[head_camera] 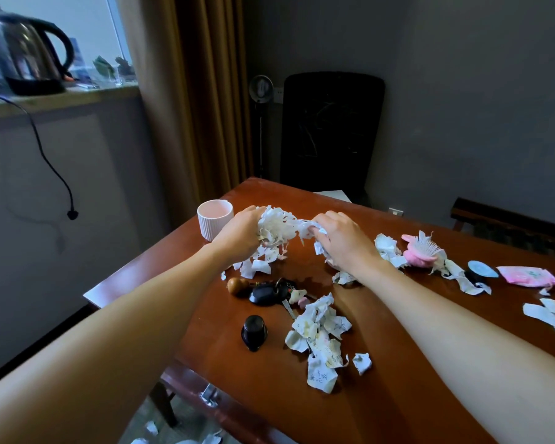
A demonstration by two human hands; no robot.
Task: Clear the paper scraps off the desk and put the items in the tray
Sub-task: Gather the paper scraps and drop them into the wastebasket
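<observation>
The left hand [241,232] and right hand [343,241] sit close together, each clutching one end of a bunch of paper scraps [279,226] just above the surface [269,398] near its far left corner, beside a white cup [214,219]. Gathering looks half done: loose scraps [321,338] lie toward the near edge. Next, the bunch likely needs carrying off; no tray shows.

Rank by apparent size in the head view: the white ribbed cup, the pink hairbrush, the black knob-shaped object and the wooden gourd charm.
1. white ribbed cup and pink hairbrush: about alike, not ranked; paper scraps partly cover the brush.
2. black knob-shaped object, though nearer the camera.
3. wooden gourd charm.
</observation>
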